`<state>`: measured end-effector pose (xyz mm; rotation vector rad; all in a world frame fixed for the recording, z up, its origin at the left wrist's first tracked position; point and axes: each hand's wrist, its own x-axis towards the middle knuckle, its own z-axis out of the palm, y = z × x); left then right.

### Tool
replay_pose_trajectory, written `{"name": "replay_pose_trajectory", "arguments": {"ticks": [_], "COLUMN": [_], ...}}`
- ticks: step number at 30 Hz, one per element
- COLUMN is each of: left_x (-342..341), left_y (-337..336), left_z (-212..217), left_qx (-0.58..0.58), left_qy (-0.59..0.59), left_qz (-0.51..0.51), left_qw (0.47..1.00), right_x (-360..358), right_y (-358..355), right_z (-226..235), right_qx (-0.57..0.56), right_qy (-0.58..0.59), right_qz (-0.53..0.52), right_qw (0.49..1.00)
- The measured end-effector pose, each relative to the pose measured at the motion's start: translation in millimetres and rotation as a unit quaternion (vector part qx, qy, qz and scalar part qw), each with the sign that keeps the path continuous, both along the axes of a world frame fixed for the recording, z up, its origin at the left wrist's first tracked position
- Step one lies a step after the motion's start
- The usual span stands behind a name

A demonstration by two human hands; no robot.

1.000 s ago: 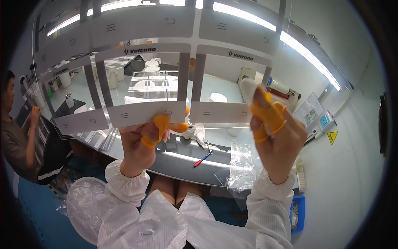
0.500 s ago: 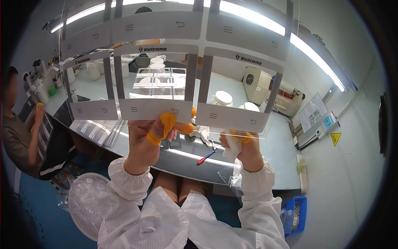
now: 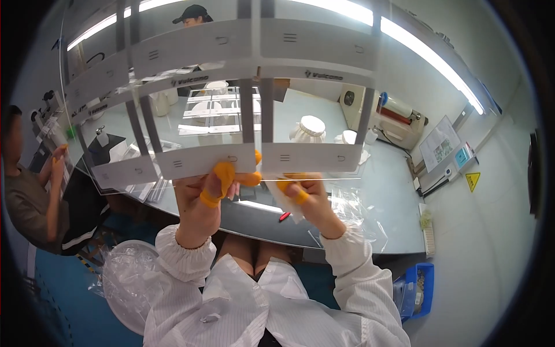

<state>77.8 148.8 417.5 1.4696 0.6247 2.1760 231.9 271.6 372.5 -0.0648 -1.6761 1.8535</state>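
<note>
Head view: left hand (image 3: 202, 199) pinches lower edge of printed clear sheet (image 3: 247, 113), up over the table (image 3: 393, 199); best gripped firmly there, without flexing it. Right hand (image 3: 315, 202), just right, holds white cloth (image 3: 287, 202) by that edge (blurred, contact unclear); light pressure advised.

The clear sheet (image 3: 257, 124) is looking smooth and glossy, glass or hard plastic, and its printed grey bands (image 3: 202, 162) are showing flat and matt. The orange finger covers (image 3: 224, 172) are looking like dull, wrinkled rubber. A soft white wipe (image 3: 287, 202), cloth or paper, is hanging in loose folds. White striped cloth is forming the sleeves (image 3: 185, 246). The dark mat (image 3: 248, 224) is reflecting light glossily, while the pale tabletop (image 3: 399, 191) is gleaming smoothly. Crinkled clear plastic is shining in the bag (image 3: 352, 202), and blue plastic is making up the bin (image 3: 428, 289).
</note>
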Motion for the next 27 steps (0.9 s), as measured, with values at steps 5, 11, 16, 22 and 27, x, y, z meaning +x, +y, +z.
{"name": "replay_pose_trajectory", "arguments": {"ticks": [5, 11, 16, 22, 27], "left_x": [-3.8, -3.0, -4.5, 7.8, 9.3], "left_y": [-4.6, -3.7, -7.4, -4.9, -15.6], "left_z": [-18.6, -31.5, -27.0, -1.0, 19.8], "left_qx": [-0.02, -0.035, -0.021, -0.01, 0.018], "left_qy": [-0.048, -0.035, -0.052, -0.055, -0.097], "left_qz": [0.061, 0.05, 0.053, -0.009, -0.047], "left_qw": [0.997, 0.998, 0.997, 0.998, 0.994], "right_x": [-46.7, 9.2, 19.9, 25.7, 20.1], "right_y": [19.1, 68.4, 137.1, 168.0, 175.7], "right_z": [-153.9, -242.8, -238.4, -267.5, -272.6], "right_qx": [0.229, 0.351, 0.294, 0.472, 0.474], "right_qy": [-0.285, -0.374, -0.37, -0.388, -0.41], "right_qz": [-0.264, -0.314, -0.48, -0.444, -0.449], "right_qw": [0.893, 0.799, 0.739, 0.655, 0.637]}}
